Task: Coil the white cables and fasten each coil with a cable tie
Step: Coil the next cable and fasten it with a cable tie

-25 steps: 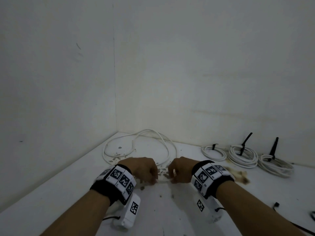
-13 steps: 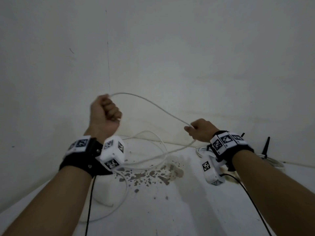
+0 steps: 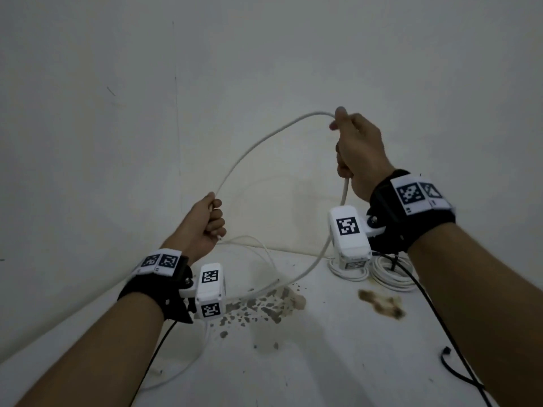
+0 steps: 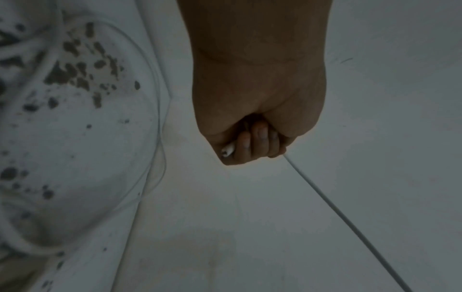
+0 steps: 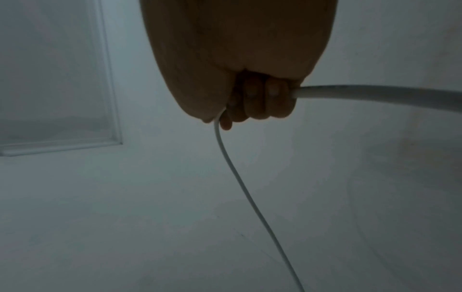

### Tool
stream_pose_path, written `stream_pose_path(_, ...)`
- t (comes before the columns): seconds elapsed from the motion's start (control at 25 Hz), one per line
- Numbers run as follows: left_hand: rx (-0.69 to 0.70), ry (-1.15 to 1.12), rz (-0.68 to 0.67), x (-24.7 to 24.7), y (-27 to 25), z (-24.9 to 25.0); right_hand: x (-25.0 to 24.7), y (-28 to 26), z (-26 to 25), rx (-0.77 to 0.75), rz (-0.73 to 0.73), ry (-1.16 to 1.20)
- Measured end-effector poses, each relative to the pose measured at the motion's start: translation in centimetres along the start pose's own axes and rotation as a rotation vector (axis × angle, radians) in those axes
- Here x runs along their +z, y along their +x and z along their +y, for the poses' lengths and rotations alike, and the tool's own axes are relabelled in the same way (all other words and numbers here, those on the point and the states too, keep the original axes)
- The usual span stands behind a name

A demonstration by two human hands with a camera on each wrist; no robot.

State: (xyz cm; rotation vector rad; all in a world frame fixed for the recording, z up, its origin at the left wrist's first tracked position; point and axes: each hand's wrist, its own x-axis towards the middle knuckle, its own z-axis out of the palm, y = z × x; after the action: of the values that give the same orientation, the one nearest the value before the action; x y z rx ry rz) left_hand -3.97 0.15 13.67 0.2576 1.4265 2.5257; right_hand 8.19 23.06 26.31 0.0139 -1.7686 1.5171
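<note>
- White cable (image 3: 264, 139) arches in the air between both hands, above the stained desk (image 3: 323, 348).
- Left hand (image 3: 202, 227) is lower, its grip a fist clamped on the cable near the cut end (image 4: 228, 150), which pokes out beside the curled fingers (image 4: 260, 142).
- Right hand (image 3: 357, 151) is raised higher, its grip wrapped round the same cable; from it the cable hangs down (image 5: 240, 185) towards the desk.
- Loose turns of the cable (image 3: 264, 259) lie on the desk beneath the hands, over the brown spots.
- Coiled cables (image 3: 390, 274) lie at the back right by the wall, partly hidden behind the right wrist.
- Black wire (image 3: 452, 368) trails along the desk at right.
</note>
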Motion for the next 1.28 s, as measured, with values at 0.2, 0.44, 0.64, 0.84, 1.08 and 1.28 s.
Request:
stream_pose_path(0.2, -0.103, -0.151, -0.107, 1.8, -0.4, -1.7, -2.7, 0.0, -1.1, -0.167, 0.319, -0.093)
stream_pose_path(0.44, -0.174, -0.313, -0.236, 4.3, 0.2, -3.5, -7.9, -1.2, -4.7, -0.329, 0.298, -0.79)
stream_pose_path(0.64, -0.097, -0.474, -0.249, 7.6, -0.1, -5.9, -9.6, -2.9, -1.6, -0.116, -0.079, -0.613)
stream_pose_path(0.84, -0.016, -0.612, -0.329, 12.0, -1.7, -8.1, -10.9, -7.1, 4.4, 0.068, -0.331, -0.8)
stream_pose_path(1.08, 0.018, 0.379, -0.423, 15.8, -4.2, -12.8, -12.4, -11.0, 5.0, 0.015, -0.556, -0.911)
stream_pose_path(1.28, -0.162, 0.534, -0.676, 16.7, -4.9, -15.3, -14.6, -9.2, 7.2, -0.088, -0.299, -0.918)
